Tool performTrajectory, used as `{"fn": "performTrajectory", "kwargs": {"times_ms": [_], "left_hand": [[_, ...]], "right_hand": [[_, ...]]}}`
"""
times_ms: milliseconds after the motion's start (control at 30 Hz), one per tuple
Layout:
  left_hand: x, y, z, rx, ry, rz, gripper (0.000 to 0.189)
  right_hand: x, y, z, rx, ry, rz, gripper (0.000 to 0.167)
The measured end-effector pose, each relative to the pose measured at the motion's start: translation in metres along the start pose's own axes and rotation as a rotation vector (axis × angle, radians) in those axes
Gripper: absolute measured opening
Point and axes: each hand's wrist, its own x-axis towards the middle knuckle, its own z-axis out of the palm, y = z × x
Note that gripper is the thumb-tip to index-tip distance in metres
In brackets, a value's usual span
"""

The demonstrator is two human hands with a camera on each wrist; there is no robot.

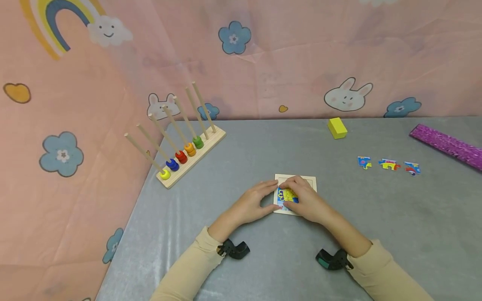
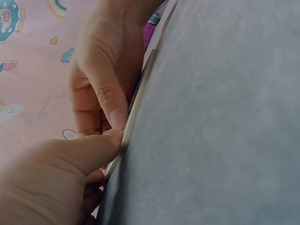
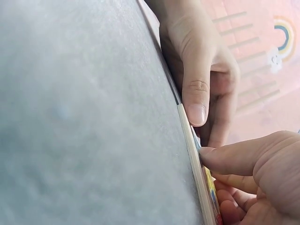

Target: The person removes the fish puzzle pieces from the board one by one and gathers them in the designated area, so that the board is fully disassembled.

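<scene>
Puzzle board (image 1: 309,179) at mid-desk (image 1: 278,259) looks light, stiff, best held by its rim; left hand (image 1: 248,205), thumb and fingers apart, touches its left side; right hand (image 1: 308,200) bends over it, pinch unclear.

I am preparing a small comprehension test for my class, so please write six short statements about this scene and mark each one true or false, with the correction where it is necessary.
1. The left grip and the right grip are both at the puzzle board. True.
2. The puzzle board is bare inside. False: coloured pieces are in it.
3. Some loose pieces lie to the right of the puzzle board. True.
4. There are five loose pieces. False: there are three.
5. The wooden rack stands to the left of the puzzle board. True.
6. The wooden rack is full from end to end. False: its two farthest pegs are bare.
</scene>
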Motion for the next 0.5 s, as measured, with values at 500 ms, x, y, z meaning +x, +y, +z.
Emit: {"fn": "performTrajectory", "kwargs": {"times_ms": [500], "left_hand": [[0.0004,0.0000,-0.0002,0.000,-0.009,-0.009,0.061]], "right_hand": [[0.0003,0.0006,0.0017,0.051,0.025,-0.013,0.038]]}}
